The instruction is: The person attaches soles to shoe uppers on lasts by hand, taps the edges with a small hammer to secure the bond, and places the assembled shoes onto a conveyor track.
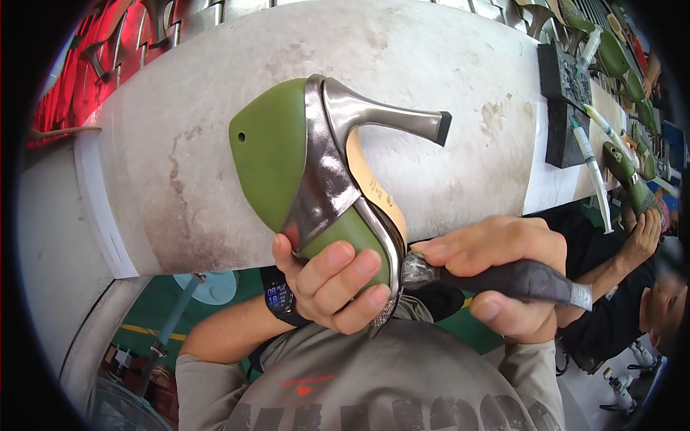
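My left hand (338,280) is wrapped around the front of a high-heeled shoe (327,190) built on a green shoe last (269,140). The shoe has a shiny dark metallic upper, a tan sole and a slim metallic heel with a black tip, pointing right. Glittery material shows at its toe, below my left fingers. In my right hand (503,266), a hand tool (532,280) with a dark wrapped handle is gripped. Its rounded grey head is at the sole's edge, near the toe; its exact kind I cannot make out.
A pale stained bench (460,79) curves beneath the shoe. At the right stand a black foam block (564,108) and several syringes, one a capped syringe (593,176). Metallic heeled shoes line the far edge. Another person's hand (640,241) holds a shoe on a green last at the right.
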`<control>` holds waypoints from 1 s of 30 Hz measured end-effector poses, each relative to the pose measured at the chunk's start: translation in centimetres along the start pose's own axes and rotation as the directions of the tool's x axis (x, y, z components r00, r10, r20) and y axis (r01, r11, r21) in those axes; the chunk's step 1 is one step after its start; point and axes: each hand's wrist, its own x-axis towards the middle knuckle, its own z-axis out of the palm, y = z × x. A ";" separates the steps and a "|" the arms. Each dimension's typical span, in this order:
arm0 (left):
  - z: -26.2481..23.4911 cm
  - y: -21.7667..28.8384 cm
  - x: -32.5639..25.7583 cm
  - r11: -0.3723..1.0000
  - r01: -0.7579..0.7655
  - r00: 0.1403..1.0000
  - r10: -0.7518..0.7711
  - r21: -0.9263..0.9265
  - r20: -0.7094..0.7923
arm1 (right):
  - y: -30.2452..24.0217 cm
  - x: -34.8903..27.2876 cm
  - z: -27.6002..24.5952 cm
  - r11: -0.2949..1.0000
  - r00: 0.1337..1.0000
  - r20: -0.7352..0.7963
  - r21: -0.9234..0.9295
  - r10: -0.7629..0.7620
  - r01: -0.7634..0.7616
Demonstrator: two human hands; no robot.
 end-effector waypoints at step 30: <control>-0.4 0.4 0.3 0.998 0.059 0.998 -0.059 -0.022 0.010 | -6.1 9.7 1.7 0.826 0.840 0.061 -0.237 0.539 -0.512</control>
